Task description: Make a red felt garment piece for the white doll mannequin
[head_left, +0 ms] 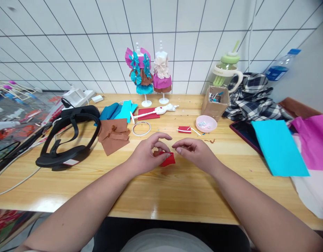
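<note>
Both hands at red paper piece on wooden table.

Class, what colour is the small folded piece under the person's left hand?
Red piece, under the left hand; head view.

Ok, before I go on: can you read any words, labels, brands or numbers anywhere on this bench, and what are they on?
No text can be read in this view.
Water bottle: blue label, print too blurred to read.
Black headset: pale sticker on its lower band, too small to read.
Green-lidded jug: no marking visible.
Red piece pinched by the left hand, beside the right hand: plain.
</note>
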Demonstrator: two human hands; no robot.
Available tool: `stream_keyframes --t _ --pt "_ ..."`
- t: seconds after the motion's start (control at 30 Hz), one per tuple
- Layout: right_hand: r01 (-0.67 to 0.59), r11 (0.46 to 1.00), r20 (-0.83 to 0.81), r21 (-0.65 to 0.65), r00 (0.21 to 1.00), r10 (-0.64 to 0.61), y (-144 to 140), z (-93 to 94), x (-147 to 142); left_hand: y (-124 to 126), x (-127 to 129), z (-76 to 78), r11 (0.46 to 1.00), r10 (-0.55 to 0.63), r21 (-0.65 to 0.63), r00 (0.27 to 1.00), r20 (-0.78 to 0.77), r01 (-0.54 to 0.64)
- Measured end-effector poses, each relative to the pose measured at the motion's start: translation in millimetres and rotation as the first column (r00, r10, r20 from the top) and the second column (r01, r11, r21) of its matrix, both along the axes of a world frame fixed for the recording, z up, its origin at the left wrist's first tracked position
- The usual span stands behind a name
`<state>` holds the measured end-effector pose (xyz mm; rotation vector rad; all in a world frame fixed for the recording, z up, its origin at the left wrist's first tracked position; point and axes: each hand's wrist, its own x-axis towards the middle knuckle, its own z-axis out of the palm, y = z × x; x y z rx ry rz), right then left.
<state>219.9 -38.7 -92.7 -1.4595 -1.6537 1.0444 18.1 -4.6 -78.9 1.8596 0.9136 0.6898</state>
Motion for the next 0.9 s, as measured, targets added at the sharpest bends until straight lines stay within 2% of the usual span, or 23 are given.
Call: stream_keyframes --t 0.07,0.13,0.2,0.23,0.3,0.33,0.37,0.4,0.43,0.5,0.57,0.6,0.7,0.9 --pt "-0.04 0.999 -0.03 -0.016 0.999 0.04 -1.1 3.0 -2.8 -0.4 0.5 -0.2 1.0 -0.009 -0.014 1.0 -0.009 0.008" --pt "-0.029 0.999 -0.007 -0.016 1.0 0.029 -2.8 5.8 -5.3 -0.9 0.6 0.2 0.999 -0.008 -0.043 1.0 -0.005 0.008" --pt "-0.033 0.997 -0.039 -0.067 0.999 0.03 -3.9 7.7 -5.5 0.1 -1.0 0.6 0.991 -0.037 -0.128 0.998 0.044 0.042" --pt "-0.06 0.991 -0.099 -0.118 0.994 0.049 -3.9 8.0 -4.6 1.8 -2.6 0.5 0.975 -0.079 -0.199 0.992 0.095 0.097" --pt "-0.151 0.958 -0.256 -0.243 0.963 0.086 -2.6 6.5 -0.9 7.7 -7.1 -0.9 0.905 -0.179 -0.343 0.956 0.231 0.252" --pt "-0.182 0.937 -0.31 -0.3 0.947 0.085 -1.1 4.3 1.4 11.8 -9.5 -2.4 0.865 -0.214 -0.389 0.934 0.285 0.317" --pt "-0.183 0.923 -0.318 -0.339 0.945 0.07 0.9 1.1 3.6 16.2 -11.5 -4.6 0.853 -0.222 -0.403 0.929 0.297 0.333" --pt "-0.157 0.917 -0.285 -0.365 0.957 0.05 3.3 -3.3 5.5 20.7 -13.0 -7.4 0.875 -0.211 -0.381 0.944 0.255 0.299" --pt "-0.09 0.931 -0.198 -0.355 0.98 0.019 6.0 -8.3 6.9 24.8 -13.6 -10.7 0.922 -0.184 -0.315 0.969 0.162 0.228" --pt "0.028 0.967 0.002 -0.255 1.0 -0.028 11.6 -19.3 8.1 31.1 -12.4 -18.3 0.992 -0.116 -0.054 0.988 -0.101 0.111" --pt "0.083 0.977 0.113 -0.197 0.992 -0.062 15.9 -28.5 7.5 33.9 -8.6 -26.0 0.971 -0.075 0.193 0.946 -0.314 0.141" --pt "0.089 0.98 0.135 -0.178 0.989 -0.066 17.3 -31.7 6.7 34.2 -6.2 -29.2 0.949 -0.073 0.257 0.922 -0.38 0.181" --pt "0.078 0.988 0.16 -0.134 0.986 -0.057 18.9 -36.0 4.5 32.8 0.3 -34.9 0.922 -0.079 0.303 0.883 -0.462 0.241" --pt "0.04 0.999 0.281 -0.006 0.959 -0.037 18.9 -36.5 6.7 34.0 3.6 -36.5 0.931 -0.008 0.307 0.856 -0.518 0.195"
